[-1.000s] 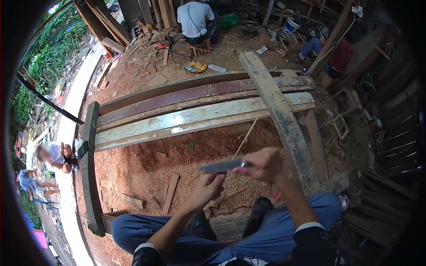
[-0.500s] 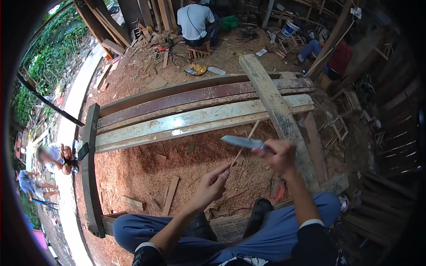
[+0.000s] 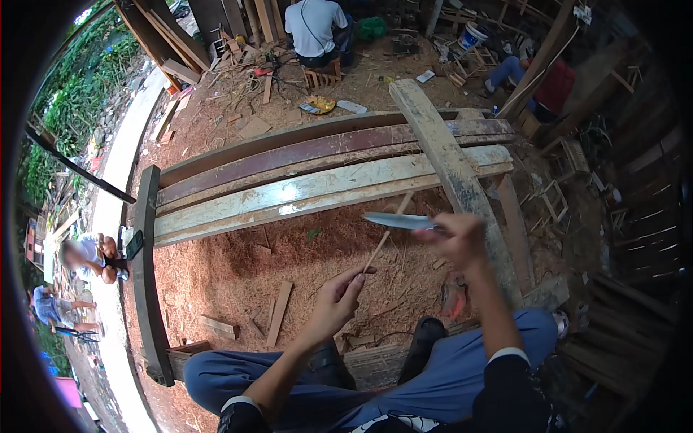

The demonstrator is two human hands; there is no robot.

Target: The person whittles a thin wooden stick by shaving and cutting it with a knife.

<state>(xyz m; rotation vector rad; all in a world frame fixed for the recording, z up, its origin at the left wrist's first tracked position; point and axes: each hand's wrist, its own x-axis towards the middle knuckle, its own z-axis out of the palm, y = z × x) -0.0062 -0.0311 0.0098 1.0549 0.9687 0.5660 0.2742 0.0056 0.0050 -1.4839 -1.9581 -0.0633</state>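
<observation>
My left hand [image 3: 338,302] pinches the lower end of a thin wooden stick [image 3: 379,247], which slants up and away toward the bench. In my right hand [image 3: 460,240] is a knife [image 3: 398,219], fingers wrapped round its handle. The broad blade points left and crosses the stick in this view, over its upper half. Below both hands lies a floor of wood shavings [image 3: 289,263].
A long plank bench [image 3: 303,190] spans the space ahead, with a thick board [image 3: 451,155] lying across its right part. A phone [image 3: 135,245] rests by the left beam [image 3: 148,289]. One person [image 3: 315,32] sits at the back; another [image 3: 90,254] crouches at left.
My left hand has shifted slightly left with the stick. The knife has turned a little flatter and lies across the stick, and the view has tilted slightly.
</observation>
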